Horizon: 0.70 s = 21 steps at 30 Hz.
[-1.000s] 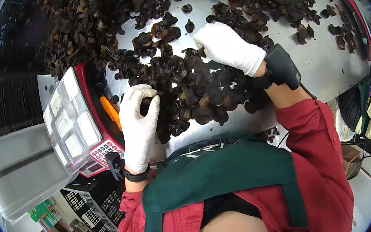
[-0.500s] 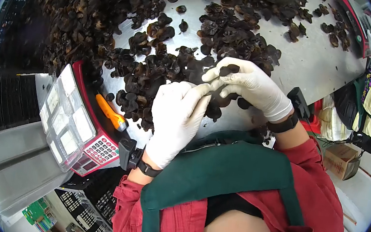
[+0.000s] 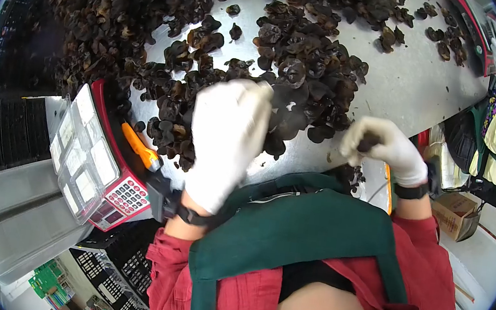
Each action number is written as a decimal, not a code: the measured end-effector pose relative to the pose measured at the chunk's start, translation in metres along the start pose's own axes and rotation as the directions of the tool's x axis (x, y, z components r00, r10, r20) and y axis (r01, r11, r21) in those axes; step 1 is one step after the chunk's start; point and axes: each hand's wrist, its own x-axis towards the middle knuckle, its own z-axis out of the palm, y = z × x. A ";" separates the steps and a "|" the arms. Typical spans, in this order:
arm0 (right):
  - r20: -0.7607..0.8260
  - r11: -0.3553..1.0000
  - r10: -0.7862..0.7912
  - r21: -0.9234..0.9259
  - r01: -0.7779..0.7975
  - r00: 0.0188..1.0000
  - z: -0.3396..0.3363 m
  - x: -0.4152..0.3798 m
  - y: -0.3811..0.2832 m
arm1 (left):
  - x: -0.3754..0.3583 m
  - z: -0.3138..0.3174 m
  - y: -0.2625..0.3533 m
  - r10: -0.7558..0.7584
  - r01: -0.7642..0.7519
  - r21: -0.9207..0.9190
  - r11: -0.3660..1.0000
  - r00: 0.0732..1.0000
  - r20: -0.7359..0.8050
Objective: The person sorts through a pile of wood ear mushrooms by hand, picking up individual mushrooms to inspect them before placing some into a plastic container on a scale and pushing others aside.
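Near the middle of the frame, the left hand (image 3: 224, 143) in a white glove hangs blurred over the near edge of a heap of dark dried mushrooms (image 3: 294, 80); whether its fingers grip anything cannot be told. At right of centre, the gloved right hand (image 3: 385, 148) is curled closed, its fingers pinched around one dark mushroom piece (image 3: 368, 143), held just above the metal surface (image 3: 412, 82) close to the person's green apron (image 3: 307, 224). The heap spreads across the upper half of the frame, thickest at upper left. At left, a clear plastic tray (image 3: 83, 156) with several compartments rests on a red scale (image 3: 122, 192); what lies in its compartments is too pale to make out. An orange-handled cutter (image 3: 140, 151) lies on the scale beside the tray. Black crates (image 3: 2, 137) stand at the far left.
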 end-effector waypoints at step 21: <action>-0.085 0.984 -0.177 -0.044 0.174 0.981 0.032 0.006 0.014 | 0.019 -0.020 0.015 0.050 -0.056 -0.107 0.993 0.997 -0.054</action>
